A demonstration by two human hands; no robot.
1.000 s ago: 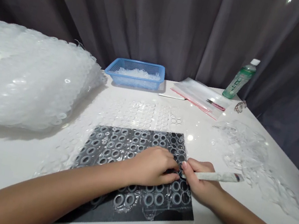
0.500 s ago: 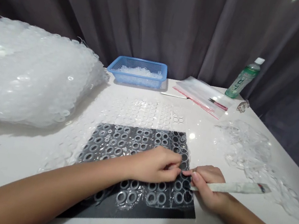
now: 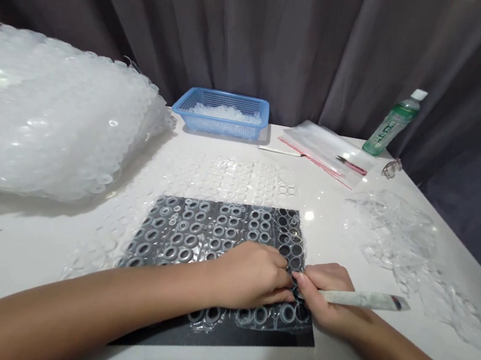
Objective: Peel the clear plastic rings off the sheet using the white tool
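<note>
In front of me a black mat (image 3: 175, 337) lies under clear plastic sheeting holding rows of translucent rings (image 3: 288, 313). My left hand (image 3: 258, 277) rests palm down over the right part of these rows, its fingers bent onto the sheet and the thumb a little apart. Against its fingertips is my right hand (image 3: 326, 294), at the mat's right edge. It is closed round a slim, flat tool with a pale handle (image 3: 366, 299), whose dark-marked end points right. The tool's working tip is hidden by the fingers.
A bulging clear bag of rings (image 3: 41, 120) stands at left. Behind are a blue basket (image 3: 219, 125) of clear pieces, plastic bags (image 3: 316, 147) with pink-handled snips (image 3: 351, 165), and a green bottle (image 3: 392, 125). Clear plastic scraps (image 3: 403, 233) lie at right.
My left hand has loosened from a tight curl and lies lower, fingers reaching down onto the sheet. My right hand has shifted slightly left with the pale-handled tool.
</note>
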